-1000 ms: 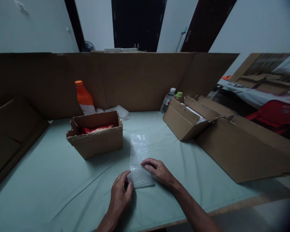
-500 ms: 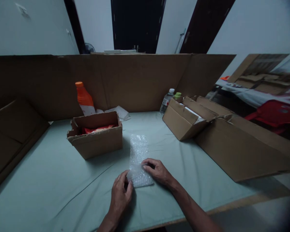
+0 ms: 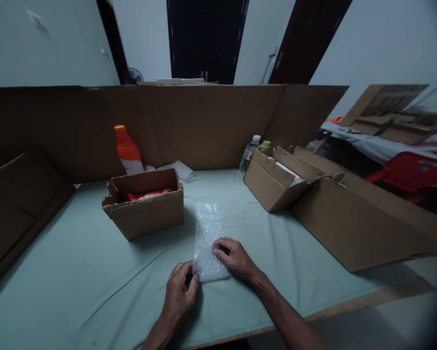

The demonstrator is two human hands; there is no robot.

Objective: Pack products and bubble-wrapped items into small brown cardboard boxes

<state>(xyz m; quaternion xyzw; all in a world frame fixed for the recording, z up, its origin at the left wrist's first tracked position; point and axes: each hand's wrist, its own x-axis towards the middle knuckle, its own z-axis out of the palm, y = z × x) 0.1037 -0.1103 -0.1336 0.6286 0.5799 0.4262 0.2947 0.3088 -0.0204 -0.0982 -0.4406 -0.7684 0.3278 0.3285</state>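
A narrow strip of clear bubble wrap lies lengthwise on the pale green cloth in front of me. Its near end looks doubled over, with a cloudy flap on top. My left hand is at the near left edge, thumb and fingertips closed on the wrap. Across from it, my right hand pinches the wrap along its right side, fingers curled toward the thumb.
A cardboard box with red packets inside stands beyond my left hand. Behind it is an orange bottle. At right sit another cardboard box, a clear bottle and a larger box. A cardboard panel closes off the back.
The flap at the near end of the bubble wrap lies flatter than before. Both hands have hardly moved, and the camera view has shifted slightly.
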